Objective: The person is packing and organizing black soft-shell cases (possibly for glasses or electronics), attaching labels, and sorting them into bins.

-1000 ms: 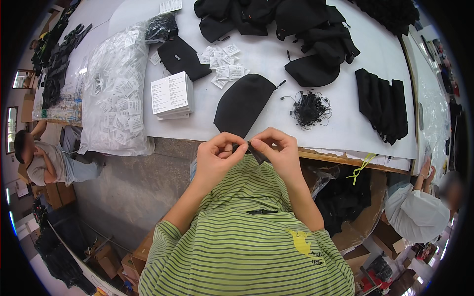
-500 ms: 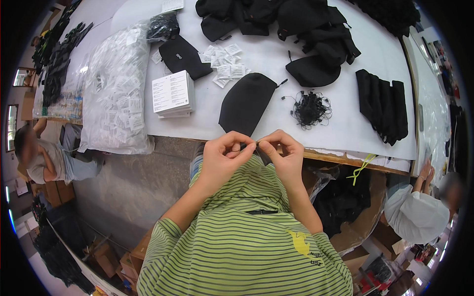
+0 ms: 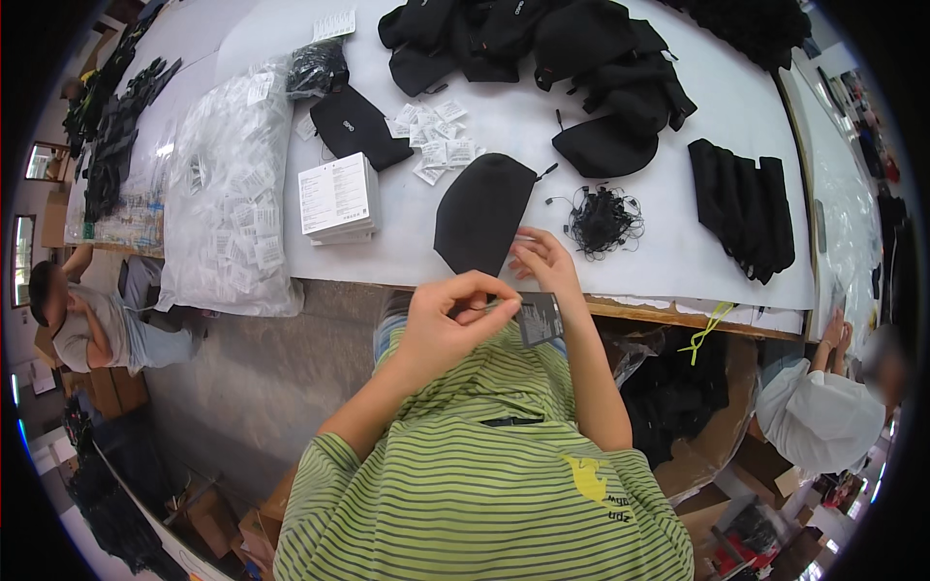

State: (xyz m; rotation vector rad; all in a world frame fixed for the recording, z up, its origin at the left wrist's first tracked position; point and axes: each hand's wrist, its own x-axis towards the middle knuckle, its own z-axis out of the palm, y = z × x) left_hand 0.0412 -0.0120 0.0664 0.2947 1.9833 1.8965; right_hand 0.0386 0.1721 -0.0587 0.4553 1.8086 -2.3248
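Observation:
My left hand is closed in a pinch at the upper left corner of a small dark hang tag; any cord at that corner is hard to make out. The tag hangs in front of my right wrist. My right hand has its fingers apart and loosely bent, beside the lower right edge of a black fabric pouch; I cannot tell whether they touch. The pouch lies flat at the table's near edge, with a short pull tab at its upper right corner.
Right of the pouch lies a tangle of black cords, then folded black fabric. White labels, a stack of white cards and a clear bag of labels are leftward. Black pouches pile up behind. People sit at both sides.
My right hand has let go of the tag and moved up to the pouch's edge. My left hand keeps its pinch, and the tag's face has come into view.

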